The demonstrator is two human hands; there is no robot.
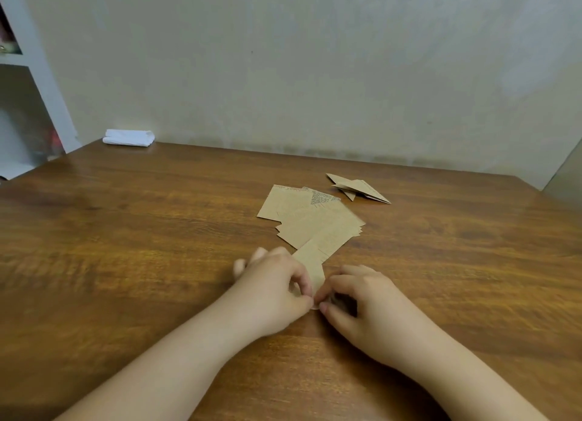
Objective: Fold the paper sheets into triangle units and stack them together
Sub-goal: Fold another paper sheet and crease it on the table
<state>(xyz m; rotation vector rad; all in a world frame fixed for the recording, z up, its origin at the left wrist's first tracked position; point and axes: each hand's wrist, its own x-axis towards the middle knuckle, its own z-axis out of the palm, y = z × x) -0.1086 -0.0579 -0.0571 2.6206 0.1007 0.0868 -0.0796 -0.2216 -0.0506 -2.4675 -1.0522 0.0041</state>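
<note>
A small brown paper sheet [310, 265] lies on the wooden table [141, 231] between my hands. My left hand [272, 283] pinches its near left edge with thumb and forefinger. My right hand [356, 298] pinches the near corner from the right, fingers curled. The sheet's near end is hidden under my fingers. Just beyond lies a loose pile of flat brown sheets [310, 217], some printed with text. Folded triangle units [359, 187] rest together behind the pile to the right.
A folded white cloth [129, 137] sits at the table's far left corner. A white shelf unit [25, 84] stands to the left. A pale wall runs along the table's far edge.
</note>
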